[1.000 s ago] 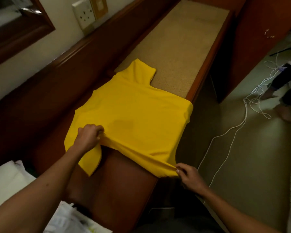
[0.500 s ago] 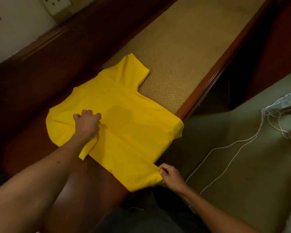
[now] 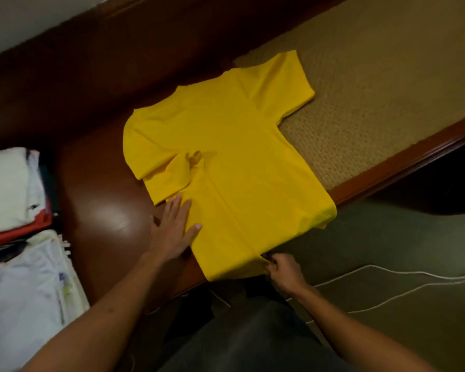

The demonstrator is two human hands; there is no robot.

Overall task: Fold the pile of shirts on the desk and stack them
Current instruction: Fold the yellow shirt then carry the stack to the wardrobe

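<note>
Two hands work on one yellow shirt [image 3: 234,167], which lies spread on the wooden desk [image 3: 97,210] with its lower corner at the front edge. The left hand [image 3: 172,232] rests flat with straight fingers on the shirt's side, and the right hand [image 3: 282,269] pinches the hem. Other shirts [image 3: 16,210] lie piled at the left.

Single head-worn wide-angle view, so no second camera to overlap with. It looked forward and steeply down from above the table's [image 3: 97,210] near edge, close enough that both forearms entered from the bottom of frame. The table ran diagonally, lower left to upper right. The yellow shirt [image 3: 234,167] sat mid-frame, the floor [image 3: 387,264] filled the lower right, and a strip of wall [image 3: 24,20] showed in the top left corner. Edges showed wide-angle curvature.
</note>
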